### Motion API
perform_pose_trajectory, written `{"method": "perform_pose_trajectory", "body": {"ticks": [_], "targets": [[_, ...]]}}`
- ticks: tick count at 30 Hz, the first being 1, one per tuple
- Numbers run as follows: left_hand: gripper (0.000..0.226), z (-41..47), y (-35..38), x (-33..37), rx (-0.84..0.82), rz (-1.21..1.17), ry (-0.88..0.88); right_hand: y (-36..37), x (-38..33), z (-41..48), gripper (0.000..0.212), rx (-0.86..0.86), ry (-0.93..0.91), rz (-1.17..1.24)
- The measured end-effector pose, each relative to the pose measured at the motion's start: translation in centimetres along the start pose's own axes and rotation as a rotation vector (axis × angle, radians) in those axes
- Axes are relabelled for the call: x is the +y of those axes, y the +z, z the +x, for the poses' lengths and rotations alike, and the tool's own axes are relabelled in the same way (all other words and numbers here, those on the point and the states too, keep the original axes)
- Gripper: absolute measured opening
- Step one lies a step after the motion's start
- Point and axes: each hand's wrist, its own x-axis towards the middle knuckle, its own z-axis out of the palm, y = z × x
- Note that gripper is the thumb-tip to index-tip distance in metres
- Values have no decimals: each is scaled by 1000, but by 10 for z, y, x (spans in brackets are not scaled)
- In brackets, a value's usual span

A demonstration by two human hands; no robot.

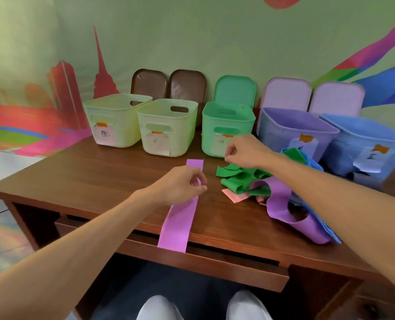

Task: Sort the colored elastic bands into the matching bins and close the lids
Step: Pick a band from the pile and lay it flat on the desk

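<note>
A flat, matte purple band [180, 222] lies straight on the counter [99, 176]. Its near end hangs over the front edge. Your left hand [180, 185] is over its middle, with thumb and forefinger pinching the band's right edge and the other fingers loosely curled.

Just right of that hand sits a soft heap. It holds folded green bands [240, 179] and a pink band [234, 196] lying flat under them. A wide purple loop [282, 204] stands on edge, and a blue band [313, 163] lies behind the heap.

Your right hand [245, 151] hovers above the green bands with its fingers curled in and fingertips together. You cannot tell whether it holds anything.

Beyond both hands runs a row of smooth plastic bins with rounded corners and cut-out handles. Each has a paper label fixed on the front with orange tape.

- Past your left hand are a pale yellow bin [113, 121] and a second yellow bin [166, 128].
- Straight behind your right hand is a green bin [226, 121].
- Right of that hand are a purple bin [295, 128] and a blue bin [365, 135].

All the bins stand open. Their floors are out of sight, so the contents cannot be told.

The lids lean upright on the wall behind the bins. There are two glossy brown lids [149, 84], a green lid [235, 88] and two pale lilac lids [288, 93]. The counter is dark, grained wood.
</note>
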Motion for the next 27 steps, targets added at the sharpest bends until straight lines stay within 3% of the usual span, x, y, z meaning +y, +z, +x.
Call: {"method": "perform_pose_trajectory", "body": {"ticks": [6,12,16,21,24,27], "targets": [[24,20,25,21,-27,-56,-17,-20,37,-34,16,55,18,19],[18,49,46,32,62,-117,-47,-31,78,-43,15,126,14,44],[21,65,59,50,68,-134,-15,-32,95,-45,17,98,14,57],[50,82,68,64,21,-99,-195,-31,100,-51,26,-66,61,130],[46,84,68,70,17,-20,-236,-30,95,-58,35,-160,68,119],[32,82,67,75,4,-84,-243,-26,91,-62,45,-134,28,44]]}}
